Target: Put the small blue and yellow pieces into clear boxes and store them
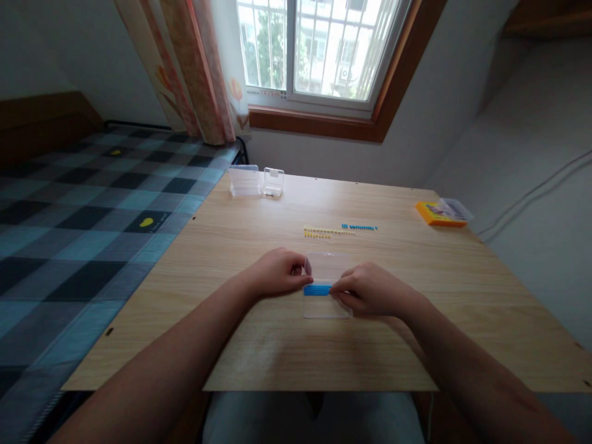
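Note:
A clear plastic box (327,308) lies open on the wooden table in front of me. Across its middle runs a flat blue strip (317,290). My left hand (280,271) is at the left side of the box, its curled fingers and thumb around the box's edge, with the thumb tip by the left end of the strip. From the other side, my right hand (370,288) has its fingers pinched at the right end of the strip. The fingertips partly cover what they touch.
Beyond the hands lie rows of small yellow pieces (324,232) and a row of small blue pieces (359,227). An open clear container (245,182) stands far left, with a smaller clear container (274,183) beside it. An orange box (439,214) sits far right.

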The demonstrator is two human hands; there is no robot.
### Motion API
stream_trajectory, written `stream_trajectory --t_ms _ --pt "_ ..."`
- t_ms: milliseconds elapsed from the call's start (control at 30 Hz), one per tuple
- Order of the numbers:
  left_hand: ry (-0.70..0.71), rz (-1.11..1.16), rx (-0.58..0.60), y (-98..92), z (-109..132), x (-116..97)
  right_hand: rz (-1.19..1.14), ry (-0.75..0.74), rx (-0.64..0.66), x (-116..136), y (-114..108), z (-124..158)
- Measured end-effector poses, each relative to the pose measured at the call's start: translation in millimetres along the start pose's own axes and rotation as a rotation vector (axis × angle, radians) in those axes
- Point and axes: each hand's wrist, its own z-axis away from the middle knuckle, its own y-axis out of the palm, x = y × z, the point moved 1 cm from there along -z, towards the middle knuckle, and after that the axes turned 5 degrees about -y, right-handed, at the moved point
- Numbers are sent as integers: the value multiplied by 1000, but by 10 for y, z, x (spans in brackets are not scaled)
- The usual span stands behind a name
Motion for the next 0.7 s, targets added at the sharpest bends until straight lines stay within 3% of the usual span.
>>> stream_trajectory --t_ms 200,267,333,433,500,700 --pt "-12 1 -5 4 2 -14 -46 -49 -70 -29 1 43" --pt "-15 1 -9 5 2 -19 -84 -90 -217 -46 -20 84" --pt "-17 -4 -9 3 3 -22 -77 -73 -461 -79 -52 133" --pt "-20 -13 -3 -3 3 -22 -1 83 -846 -200 -67 192" --pt "-17 -15 3 -7 0 -19 23 207 -1012 -345 -27 199" --pt "-18 -7 -1 -11 -17 -1 -91 487 -1160 -991 241 95"
